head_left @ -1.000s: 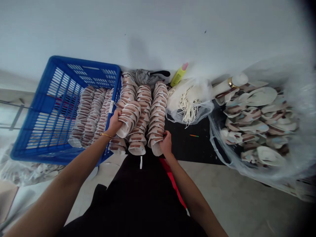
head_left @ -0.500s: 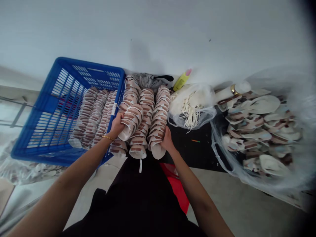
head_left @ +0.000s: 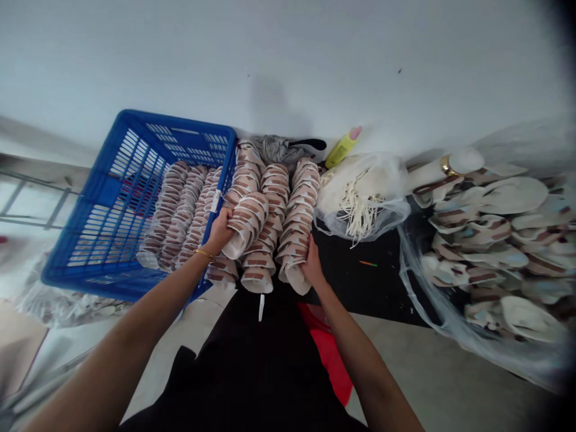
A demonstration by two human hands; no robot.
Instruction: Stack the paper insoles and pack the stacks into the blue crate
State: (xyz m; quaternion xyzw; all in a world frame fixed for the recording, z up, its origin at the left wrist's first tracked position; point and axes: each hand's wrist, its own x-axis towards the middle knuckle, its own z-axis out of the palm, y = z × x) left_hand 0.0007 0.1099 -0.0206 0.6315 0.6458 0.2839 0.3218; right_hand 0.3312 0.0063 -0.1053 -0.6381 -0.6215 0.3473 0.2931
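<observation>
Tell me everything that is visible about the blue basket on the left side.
The blue basket is a rectangular crate that looks like hard plastic, with slotted walls and a thick solid rim. It sits tilted, its open side turned to the camera, close to the white wall. Inside lie several rows of nested white-and-brown pieces. A small white tag hangs on its right rim, where the left hand rests against it. Crumpled clear plastic lies under its lower edge.

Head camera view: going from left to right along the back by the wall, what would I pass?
Blue crate → nested stacks of shoe pieces → yellow bottle → clear bag of white straps → big plastic bag of loose shoe pieces.
</observation>
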